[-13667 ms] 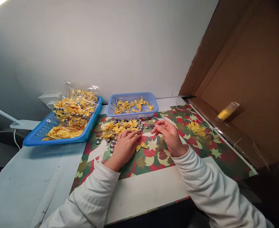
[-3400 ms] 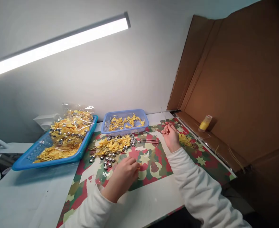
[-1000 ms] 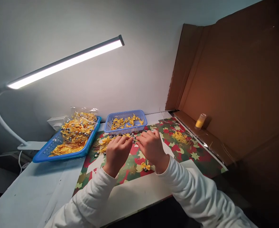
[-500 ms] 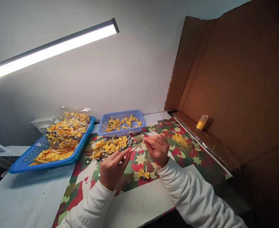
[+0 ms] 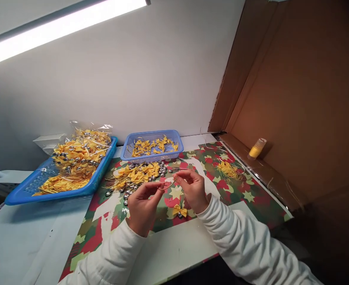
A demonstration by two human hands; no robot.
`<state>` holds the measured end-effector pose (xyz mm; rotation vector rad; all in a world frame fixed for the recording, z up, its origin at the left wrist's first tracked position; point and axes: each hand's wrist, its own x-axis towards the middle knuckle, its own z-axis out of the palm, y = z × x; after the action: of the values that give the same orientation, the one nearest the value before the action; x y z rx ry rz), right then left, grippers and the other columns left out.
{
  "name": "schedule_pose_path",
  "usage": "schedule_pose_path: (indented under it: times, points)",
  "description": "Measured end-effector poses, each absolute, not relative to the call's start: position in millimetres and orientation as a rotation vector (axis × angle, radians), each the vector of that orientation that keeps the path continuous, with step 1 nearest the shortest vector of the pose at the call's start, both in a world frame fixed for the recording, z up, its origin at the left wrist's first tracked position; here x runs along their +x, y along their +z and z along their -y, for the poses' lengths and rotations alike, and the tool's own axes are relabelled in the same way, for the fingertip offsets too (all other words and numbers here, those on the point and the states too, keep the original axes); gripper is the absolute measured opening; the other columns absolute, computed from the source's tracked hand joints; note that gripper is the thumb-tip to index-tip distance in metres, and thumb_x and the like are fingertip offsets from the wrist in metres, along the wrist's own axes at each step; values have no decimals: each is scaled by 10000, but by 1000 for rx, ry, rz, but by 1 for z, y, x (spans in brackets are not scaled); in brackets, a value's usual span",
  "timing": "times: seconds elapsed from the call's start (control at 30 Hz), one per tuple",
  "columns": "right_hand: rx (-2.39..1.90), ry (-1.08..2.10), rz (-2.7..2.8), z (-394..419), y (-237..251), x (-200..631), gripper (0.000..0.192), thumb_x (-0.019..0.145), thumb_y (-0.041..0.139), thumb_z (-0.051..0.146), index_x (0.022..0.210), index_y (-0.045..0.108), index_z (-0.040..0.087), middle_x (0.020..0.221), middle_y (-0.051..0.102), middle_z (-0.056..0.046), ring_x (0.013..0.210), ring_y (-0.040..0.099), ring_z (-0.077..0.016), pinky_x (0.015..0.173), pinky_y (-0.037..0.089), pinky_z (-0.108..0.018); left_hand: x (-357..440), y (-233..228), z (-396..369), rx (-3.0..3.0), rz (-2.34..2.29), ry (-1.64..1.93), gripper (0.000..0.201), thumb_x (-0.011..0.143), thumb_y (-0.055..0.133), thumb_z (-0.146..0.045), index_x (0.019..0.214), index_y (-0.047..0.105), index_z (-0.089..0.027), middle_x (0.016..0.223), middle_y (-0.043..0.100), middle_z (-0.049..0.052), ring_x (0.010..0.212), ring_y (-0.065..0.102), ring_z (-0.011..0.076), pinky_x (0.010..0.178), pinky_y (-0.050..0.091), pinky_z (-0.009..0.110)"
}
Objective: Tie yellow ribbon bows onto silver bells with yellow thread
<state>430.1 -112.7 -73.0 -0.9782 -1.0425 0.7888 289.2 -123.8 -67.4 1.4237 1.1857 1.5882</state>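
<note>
A thin gold cord (image 5: 170, 185) runs between my two hands above the patterned table cover. My left hand (image 5: 145, 204) pinches one end between thumb and forefinger. The other end is in the closed fingertips of my right hand (image 5: 191, 188). Just below my hands lies a yellow bow with a silver bell (image 5: 179, 211), apart from both. Beyond my left hand is a pile of yellow bows (image 5: 137, 174), with gold cords and silver bells (image 5: 127, 194) among and beside them.
A small blue basket (image 5: 151, 159) with several bows stands behind the pile. At left, a larger blue basket (image 5: 101, 170) holds loose bows and a clear bag of bows with bells (image 5: 82, 146). Yellow threads (image 5: 228, 169) lie at right, near a yellow-filled tube (image 5: 257, 149) on a cardboard ledge.
My hands have come closer together, and the cord between them now bends instead of running straight. The camera view has shifted slightly; the bow below stays where it was.
</note>
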Motion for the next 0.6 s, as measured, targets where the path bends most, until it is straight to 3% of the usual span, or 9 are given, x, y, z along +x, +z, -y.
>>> schedule_pose_path:
  times: [0.2, 0.6]
  points:
    - [-809, 1060, 904, 120, -72, 421, 124, 645, 807, 251, 704, 705, 213, 796, 688, 7, 719, 662, -144, 687, 571, -287, 290, -65, 126, 1295, -1092, 1615, 185, 660, 813, -299, 708, 698, -163, 723, 752, 46, 694, 721, 189, 655, 621, 309]
    - [-730, 1552, 588, 129, -63, 419, 247, 575, 865, 283, 687, 671, 181, 646, 704, 17, 670, 639, -97, 719, 508, -223, 293, -65, 126, 1105, -1069, 1609, 171, 617, 841, -233, 668, 694, -163, 706, 752, 26, 681, 718, 156, 669, 607, 256]
